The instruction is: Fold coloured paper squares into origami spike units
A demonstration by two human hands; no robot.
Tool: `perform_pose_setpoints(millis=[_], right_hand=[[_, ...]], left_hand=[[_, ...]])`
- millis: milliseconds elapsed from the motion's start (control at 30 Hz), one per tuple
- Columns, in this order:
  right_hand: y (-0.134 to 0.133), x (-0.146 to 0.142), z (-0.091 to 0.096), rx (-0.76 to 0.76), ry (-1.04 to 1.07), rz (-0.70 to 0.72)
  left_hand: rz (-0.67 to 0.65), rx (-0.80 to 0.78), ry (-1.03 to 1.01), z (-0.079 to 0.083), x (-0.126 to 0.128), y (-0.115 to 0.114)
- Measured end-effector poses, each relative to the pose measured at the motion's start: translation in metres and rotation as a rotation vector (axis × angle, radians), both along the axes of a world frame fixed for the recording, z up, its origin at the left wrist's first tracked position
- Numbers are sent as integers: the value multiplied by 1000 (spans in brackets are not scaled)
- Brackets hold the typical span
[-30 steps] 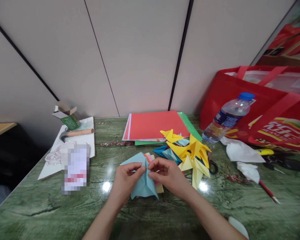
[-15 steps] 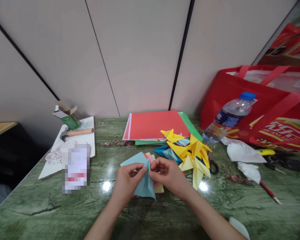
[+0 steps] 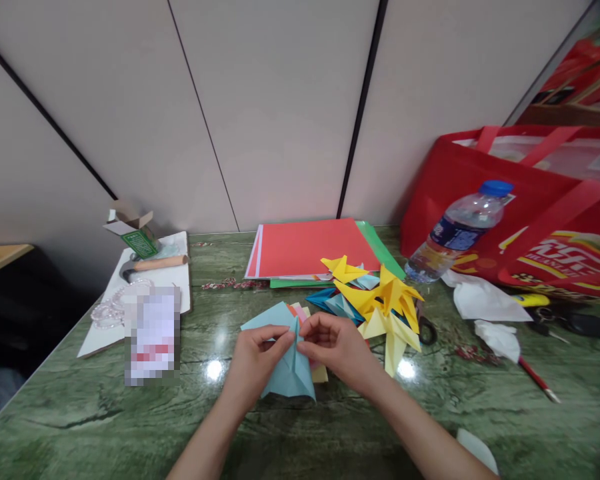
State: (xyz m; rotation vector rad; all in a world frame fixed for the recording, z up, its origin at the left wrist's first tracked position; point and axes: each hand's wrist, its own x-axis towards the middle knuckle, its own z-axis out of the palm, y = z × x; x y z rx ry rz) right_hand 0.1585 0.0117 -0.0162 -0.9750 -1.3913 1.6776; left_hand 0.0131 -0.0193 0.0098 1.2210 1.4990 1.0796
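A light blue folded paper (image 3: 291, 375) is held just above the green marble table (image 3: 105, 413). My left hand (image 3: 254, 359) pinches its upper left side, and my right hand (image 3: 336, 348) pinches its top right beside the centre crease. Under the blue paper lie a few pink and yellow sheets (image 3: 320, 375). A pile of yellow and blue folded paper figures (image 3: 380, 303) sits just right of my right hand.
A stack of red and green paper sheets (image 3: 310, 250) lies at the back. A water bottle (image 3: 455, 232) leans on a red bag (image 3: 540, 200). Crumpled tissues (image 3: 483, 303), a brush (image 3: 537, 380) and scissors (image 3: 425, 330) lie right. A hammer (image 3: 153, 265), small box (image 3: 133, 232) and beads (image 3: 107, 310) sit left.
Both hands keep working the blue paper in place; its lower point shifts slightly between frames. Nothing else on the table moved.
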Motion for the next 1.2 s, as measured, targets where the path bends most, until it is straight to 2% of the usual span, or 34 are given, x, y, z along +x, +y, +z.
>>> perform_pose_setpoints(millis=[367, 567, 867, 1200], right_hand=[[-2, 1, 7, -52, 29, 29], [0, 4, 4, -42, -2, 13], [1, 5, 5, -13, -38, 20], [3, 6, 2, 0, -39, 40]], left_hand=[[41, -5, 16, 0, -1, 0], [-96, -35, -63, 5, -4, -1], [-110, -76, -102, 9, -3, -3], [-202, -88, 12, 5, -7, -1]])
